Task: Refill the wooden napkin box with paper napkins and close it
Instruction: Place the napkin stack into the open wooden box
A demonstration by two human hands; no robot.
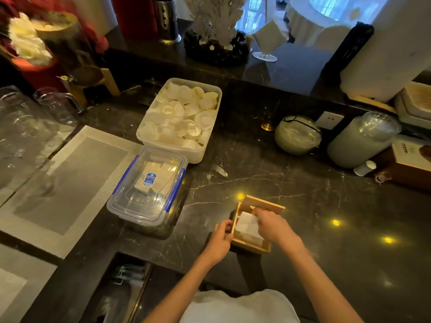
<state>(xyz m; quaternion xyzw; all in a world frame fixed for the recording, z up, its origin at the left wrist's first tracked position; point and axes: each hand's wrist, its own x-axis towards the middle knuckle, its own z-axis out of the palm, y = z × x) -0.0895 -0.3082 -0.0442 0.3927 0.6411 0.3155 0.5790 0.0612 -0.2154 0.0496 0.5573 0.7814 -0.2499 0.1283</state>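
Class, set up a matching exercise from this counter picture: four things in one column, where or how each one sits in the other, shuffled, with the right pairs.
1. wooden napkin box
2. clear lidded container
3. white tub of small cups
4. stemmed glass

a. upper ledge
b. between both hands, open
c. blue clips, shut
d. behind the clear container

Pairs: 1-b, 2-c, 3-d, 4-a

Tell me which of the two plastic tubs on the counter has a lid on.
The clear tub with blue side clips, nearer the person, is lidded. The white tub behind it is open and heaped with pale round pieces.
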